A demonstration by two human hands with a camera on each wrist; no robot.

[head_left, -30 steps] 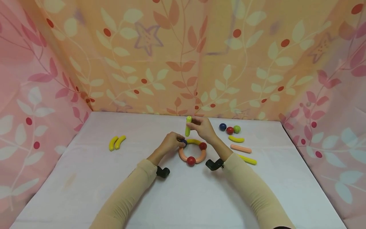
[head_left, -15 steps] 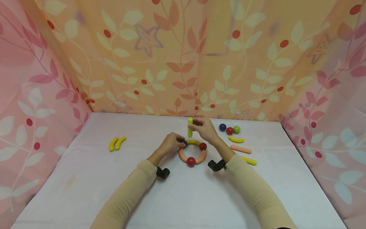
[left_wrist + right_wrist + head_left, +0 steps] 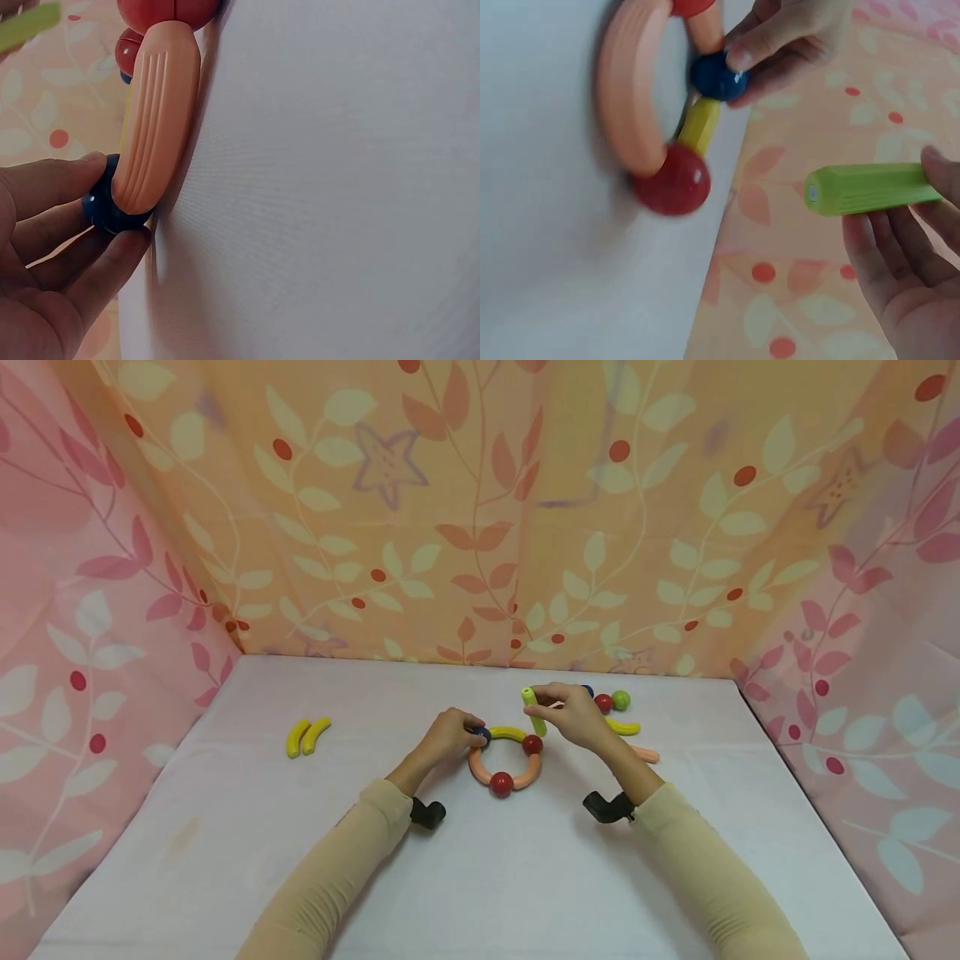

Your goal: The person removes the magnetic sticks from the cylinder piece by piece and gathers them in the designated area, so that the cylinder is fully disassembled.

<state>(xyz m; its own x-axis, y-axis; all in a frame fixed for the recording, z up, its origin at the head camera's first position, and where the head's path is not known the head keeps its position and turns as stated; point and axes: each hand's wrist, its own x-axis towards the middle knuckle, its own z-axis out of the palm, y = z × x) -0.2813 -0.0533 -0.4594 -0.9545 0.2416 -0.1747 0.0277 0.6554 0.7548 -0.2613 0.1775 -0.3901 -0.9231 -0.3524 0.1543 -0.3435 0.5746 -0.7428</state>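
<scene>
My left hand [image 3: 446, 733] pinches the blue ball [image 3: 101, 206] at the upper left of a ring on the table. The ring also has a yellow curved rod [image 3: 507, 732], two orange curved rods [image 3: 161, 112] and two red balls [image 3: 502, 784]. My right hand [image 3: 576, 717] grips a light green rod [image 3: 870, 187] between thumb and fingers, tilted in the air near the ring's right-hand red ball [image 3: 676, 180]. In the right wrist view a small round metallic spot shows on the rod's end, and the rod is apart from the ring.
Two yellow curved rods [image 3: 307, 737] lie at the left. Beyond my right hand are a red ball [image 3: 603, 702], a green ball [image 3: 621, 700], a partly hidden blue ball [image 3: 588, 692], a yellow curved rod [image 3: 624, 727] and an orange rod [image 3: 647, 754] partly covered by my arm.
My right hand has moved right and slightly nearer with the green rod, which now tilts. It now partly covers the blue ball at the right. My left hand stays on the ring's blue ball.
</scene>
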